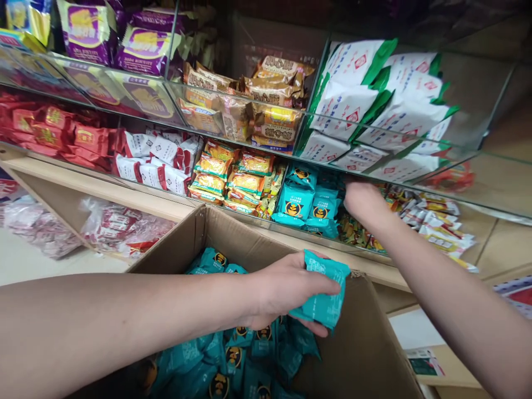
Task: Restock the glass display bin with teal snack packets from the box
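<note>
My left hand is closed round a teal snack packet, thumb on top, above an open cardboard box. Inside that box lie many more teal packets with a black and orange round picture. My right hand reaches into the lower shelf compartment beside a small stack of the same teal packets. Its fingers are hidden behind the shelf edge and the wrist, so what they hold does not show.
Glass-fronted shelf compartments hold purple packets, brown packets, white and green packets, red packets and orange-green packets. A wooden ledge runs below them. Clear plastic bags lie in the space underneath.
</note>
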Motion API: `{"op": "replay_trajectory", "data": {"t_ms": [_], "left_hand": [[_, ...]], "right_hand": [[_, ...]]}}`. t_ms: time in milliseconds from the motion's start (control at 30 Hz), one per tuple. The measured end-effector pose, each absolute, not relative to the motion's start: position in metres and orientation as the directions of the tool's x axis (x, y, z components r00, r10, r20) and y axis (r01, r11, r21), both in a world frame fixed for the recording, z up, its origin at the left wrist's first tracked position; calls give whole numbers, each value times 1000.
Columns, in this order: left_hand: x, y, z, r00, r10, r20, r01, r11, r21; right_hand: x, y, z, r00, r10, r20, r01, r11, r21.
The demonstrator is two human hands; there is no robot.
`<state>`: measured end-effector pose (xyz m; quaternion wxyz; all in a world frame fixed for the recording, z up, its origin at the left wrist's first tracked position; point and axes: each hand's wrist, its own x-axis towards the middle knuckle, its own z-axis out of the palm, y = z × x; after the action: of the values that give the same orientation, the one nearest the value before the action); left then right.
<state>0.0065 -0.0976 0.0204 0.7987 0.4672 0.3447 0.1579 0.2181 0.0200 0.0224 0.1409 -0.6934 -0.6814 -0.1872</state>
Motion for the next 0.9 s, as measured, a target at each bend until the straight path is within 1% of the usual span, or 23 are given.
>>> {"op": "replay_trajectory", "data": {"t_ms": [67,100,133,167,200,233,267,333,400,467,533,600,633,667,700,733,767,800,833,867,900], "left_hand": [[5,-95,22,665,639,-388,26,499,866],[5,-93,23,647,665,-372,9,481,877],[4,-92,23,635,687,-354,-4,461,887],[5,-90,23,630,700,-337,-18,446,895],[5,-89,23,633,704,-323,-34,442,897],[6,-88,22,640,701,-315,-50,447,893],[7,-88,20,651,690,-316,-62,464,884],[9,-88,18,672,664,-327,-82,506,859],[12,-89,16,684,653,-325,-100,525,845],[14,-90,14,693,656,-300,-106,503,858],[15,-89,14,705,656,-268,-98,465,880],[16,-88,14,707,658,-260,-78,437,896],[15,-88,14,687,673,-274,-69,436,897],[15,-87,15,662,689,-295,-67,447,892],[15,-86,17,646,694,-318,-75,472,878],[14,-86,19,646,684,-339,-89,509,856],[14,-86,21,665,659,-351,-110,551,827],[13,-85,23,694,630,-349,-131,586,799],[13,-85,24,714,613,-337,-153,607,780],[12,-85,26,713,622,-324,-176,606,775],[12,-85,27,689,653,-313,-201,587,784]], "right_hand": [[209,-16,18,-23,868,496,1000,18,14],[203,-35,14,-43,840,540,987,118,-107],[198,-55,10,-20,838,545,938,204,-279],[193,-73,5,32,874,484,847,234,-478],[188,-88,1,46,920,389,718,240,-653],[183,-100,-2,32,956,292,596,216,-773],[180,-110,-5,3,977,212,499,182,-847],[176,-119,-8,-41,990,136,383,142,-913],[176,-122,-10,-12,994,108,282,107,-953],[179,-122,-12,56,996,73,133,65,-989],[182,-123,-14,107,993,45,-4,46,-999],[185,-126,-16,147,986,73,-57,83,-995],[185,-128,-17,180,976,122,-33,130,-991],[185,-131,-18,226,952,207,33,205,-978],[185,-134,-19,271,904,332,146,302,-942],[184,-137,-19,282,832,477,292,400,-869],[184,-140,-20,234,755,613,443,478,-758],[183,-143,-20,136,687,714,568,536,-624],[182,-146,-21,7,641,767,648,581,-492],[181,-148,-21,-122,619,775,683,620,-387],[180,-151,-22,-223,618,754,686,649,-329]]}}
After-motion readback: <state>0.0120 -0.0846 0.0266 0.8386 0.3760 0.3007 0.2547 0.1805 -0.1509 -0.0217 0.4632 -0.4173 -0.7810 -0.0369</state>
